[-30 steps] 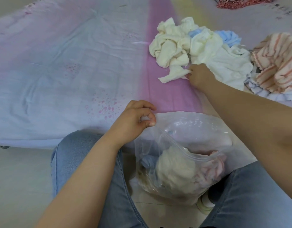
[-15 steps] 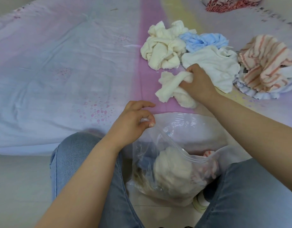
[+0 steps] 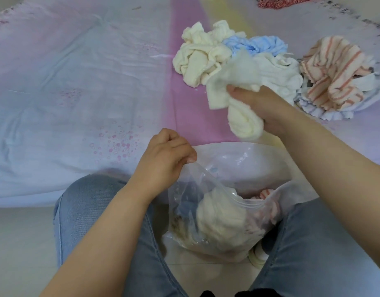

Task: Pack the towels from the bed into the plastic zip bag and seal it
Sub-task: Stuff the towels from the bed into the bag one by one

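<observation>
**Cream towel in my right hand, bag held open with my left**

Nearest me, my knees in blue jeans (image 3: pixel 94 211) frame the plastic zip bag (image 3: pixel 244 168), which hangs between them off the edge of the bed. Through its clear wall I see a cream towel, something blue and a striped piece already inside, and its mouth gapes upward. My left hand (image 3: pixel 163 161) pinches the left corner of the bag's rim between thumb and curled fingers, holding the opening up. Just beyond the bag, above its mouth, my right hand (image 3: pixel 259 106) clutches a crumpled cream towel (image 3: pixel 238 108), lifted clear of the sheet. Farther back on the bed (image 3: pixel 77 82) lies the remaining heap: a bunched cream towel (image 3: pixel 197 54), a light blue towel (image 3: pixel 257 45) behind it, a white towel (image 3: pixel 277 69) partly behind my hand, and a pink-striped towel (image 3: pixel 332 73) off to the right. At the far edge, a red patterned cloth (image 3: pixel 285 1) peeks in.
</observation>
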Action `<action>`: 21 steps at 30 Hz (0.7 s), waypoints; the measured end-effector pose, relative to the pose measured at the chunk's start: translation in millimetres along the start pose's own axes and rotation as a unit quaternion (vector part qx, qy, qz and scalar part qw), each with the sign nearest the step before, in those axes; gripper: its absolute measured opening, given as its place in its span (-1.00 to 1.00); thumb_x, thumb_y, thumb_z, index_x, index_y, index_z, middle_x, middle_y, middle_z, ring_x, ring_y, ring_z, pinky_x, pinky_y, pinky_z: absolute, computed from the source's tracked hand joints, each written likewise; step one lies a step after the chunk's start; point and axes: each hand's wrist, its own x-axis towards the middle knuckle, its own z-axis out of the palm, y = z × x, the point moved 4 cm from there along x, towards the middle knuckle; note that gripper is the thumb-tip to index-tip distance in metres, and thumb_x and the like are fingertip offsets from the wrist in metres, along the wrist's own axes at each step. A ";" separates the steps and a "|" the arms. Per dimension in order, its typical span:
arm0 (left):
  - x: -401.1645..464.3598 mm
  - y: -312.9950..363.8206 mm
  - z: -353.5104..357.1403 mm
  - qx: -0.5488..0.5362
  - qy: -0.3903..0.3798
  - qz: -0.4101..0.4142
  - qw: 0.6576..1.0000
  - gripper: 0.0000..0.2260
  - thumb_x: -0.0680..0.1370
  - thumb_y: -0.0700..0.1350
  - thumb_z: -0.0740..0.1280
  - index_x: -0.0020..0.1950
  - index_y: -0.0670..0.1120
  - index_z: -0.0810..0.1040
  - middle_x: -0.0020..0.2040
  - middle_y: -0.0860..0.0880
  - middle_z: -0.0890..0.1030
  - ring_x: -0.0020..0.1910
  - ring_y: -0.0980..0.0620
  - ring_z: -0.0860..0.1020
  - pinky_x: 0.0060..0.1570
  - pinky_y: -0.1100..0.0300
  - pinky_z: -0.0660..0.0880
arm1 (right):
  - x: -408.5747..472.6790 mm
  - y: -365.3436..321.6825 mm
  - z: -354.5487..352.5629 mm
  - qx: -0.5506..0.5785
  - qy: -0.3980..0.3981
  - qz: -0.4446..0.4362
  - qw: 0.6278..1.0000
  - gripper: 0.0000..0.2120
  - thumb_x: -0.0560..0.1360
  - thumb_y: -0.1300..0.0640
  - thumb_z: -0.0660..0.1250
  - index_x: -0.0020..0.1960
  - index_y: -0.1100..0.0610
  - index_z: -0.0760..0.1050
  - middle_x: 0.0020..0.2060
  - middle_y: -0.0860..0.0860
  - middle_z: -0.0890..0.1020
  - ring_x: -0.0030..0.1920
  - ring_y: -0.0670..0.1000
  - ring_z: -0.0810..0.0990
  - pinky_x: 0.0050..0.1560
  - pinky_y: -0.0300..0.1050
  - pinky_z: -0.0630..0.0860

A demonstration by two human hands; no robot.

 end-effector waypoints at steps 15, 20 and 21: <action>-3.5 0.8 -10.7 -0.269 -0.160 -0.170 0.934 -0.84 0.48 -0.22 0.43 -0.20 0.05 0.65 0.33 0.14 0.44 0.22 0.44 0.40 0.02 0.63 0.29 | -101.0 38.8 42.3 -0.413 -0.387 0.091 0.819 -0.67 0.61 0.10 0.20 0.37 0.01 0.35 -0.43 -0.41 0.54 -0.41 -0.41 0.50 -0.30 -0.56 0.40; -1.2 0.5 -7.5 -0.265 -0.146 -0.175 0.937 -0.87 0.45 -0.22 0.46 -0.20 0.01 0.66 0.14 0.11 0.55 0.13 0.37 0.46 0.02 0.62 0.25 | -92.7 53.2 62.8 -0.449 -0.417 0.098 0.784 -0.79 0.59 0.14 0.18 0.12 0.03 0.55 -0.14 -0.13 0.63 -0.23 -0.23 0.59 -0.01 -0.13 0.58; -0.9 -0.8 -6.5 -0.264 -0.138 -0.180 0.938 -0.87 0.45 -0.22 0.46 -0.21 0.02 0.66 0.12 0.13 0.55 0.12 0.36 0.47 0.02 0.61 0.26 | -81.7 46.5 58.5 -0.432 -0.375 0.096 0.814 -0.78 0.57 0.15 0.19 0.12 0.04 0.57 -0.13 -0.08 0.66 -0.23 -0.19 0.61 -0.05 -0.11 0.58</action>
